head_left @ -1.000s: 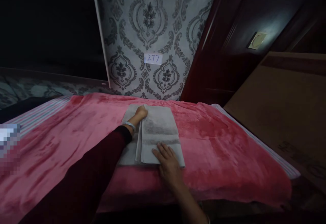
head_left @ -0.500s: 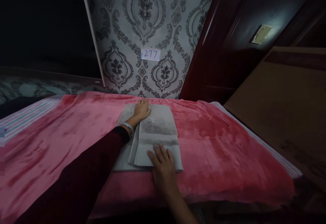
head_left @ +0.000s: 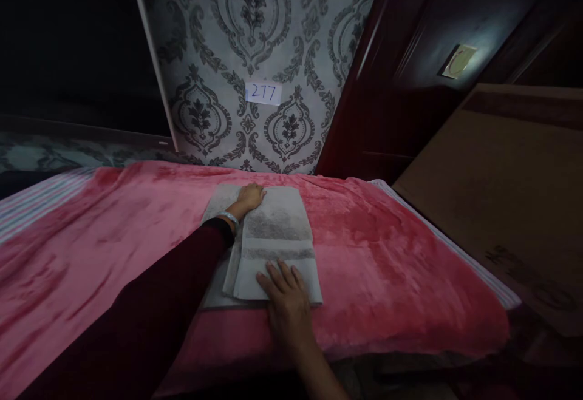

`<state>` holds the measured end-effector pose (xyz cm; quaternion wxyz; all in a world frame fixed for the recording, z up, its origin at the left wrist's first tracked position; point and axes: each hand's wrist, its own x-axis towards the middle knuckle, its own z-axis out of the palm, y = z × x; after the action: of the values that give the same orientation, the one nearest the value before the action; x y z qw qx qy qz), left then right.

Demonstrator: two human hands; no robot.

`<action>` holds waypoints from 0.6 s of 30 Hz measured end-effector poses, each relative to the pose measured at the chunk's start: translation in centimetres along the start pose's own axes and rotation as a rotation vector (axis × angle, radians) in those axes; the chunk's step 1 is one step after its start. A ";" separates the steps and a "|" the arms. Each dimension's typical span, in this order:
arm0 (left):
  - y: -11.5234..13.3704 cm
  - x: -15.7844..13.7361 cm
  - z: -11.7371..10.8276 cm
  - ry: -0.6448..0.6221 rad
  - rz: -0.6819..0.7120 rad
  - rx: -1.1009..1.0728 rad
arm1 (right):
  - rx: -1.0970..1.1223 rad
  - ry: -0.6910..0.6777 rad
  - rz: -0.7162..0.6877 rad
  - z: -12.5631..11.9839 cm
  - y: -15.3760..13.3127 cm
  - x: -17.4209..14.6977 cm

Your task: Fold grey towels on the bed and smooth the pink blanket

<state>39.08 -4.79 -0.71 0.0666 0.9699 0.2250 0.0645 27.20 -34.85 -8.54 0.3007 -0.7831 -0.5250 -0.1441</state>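
Note:
A grey towel (head_left: 277, 215) with a pale band near its close end lies folded in layers on a pink plush blanket (head_left: 378, 266). My left hand (head_left: 251, 196) is at the towel's far part, fingers bent down and closed against the cloth; their tips are hidden. A light bracelet circles that wrist, below a dark red sleeve. Resting flat on the towel's near end is my right hand (head_left: 286, 294), its fingers stretched and slightly apart. The towel's left layers show stepped edges beside my left forearm.
Behind the blanket rises a patterned wall (head_left: 250, 23) with a paper label (head_left: 263, 93) reading 277. A dark screen (head_left: 82, 54) hangs at left. On the right are a dark red door (head_left: 387, 84) and a large cardboard box (head_left: 510, 187). Striped cloth (head_left: 40, 203) shows under the blanket.
My left hand's fingers have gone from lying stretched out to bent in at the towel's far part. My right hand stays flat on the near end. The view has shifted slightly.

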 end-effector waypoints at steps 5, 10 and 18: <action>-0.7 1.6 0.0 0.013 -0.039 -0.011 | -0.006 0.025 -0.002 0.0 -0.1 -0.1; -1.5 3.1 0.2 -0.032 -0.009 -0.024 | 0.026 0.032 -0.034 0.1 0.3 -0.2; -2.0 3.1 0.4 -0.027 0.018 -0.050 | 0.128 0.051 -0.027 -0.8 0.0 -0.1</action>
<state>41.05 -1.68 -1.11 0.0934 0.9707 0.2136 0.0575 27.22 -35.40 -7.97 0.3614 -0.7511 -0.5359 -0.1342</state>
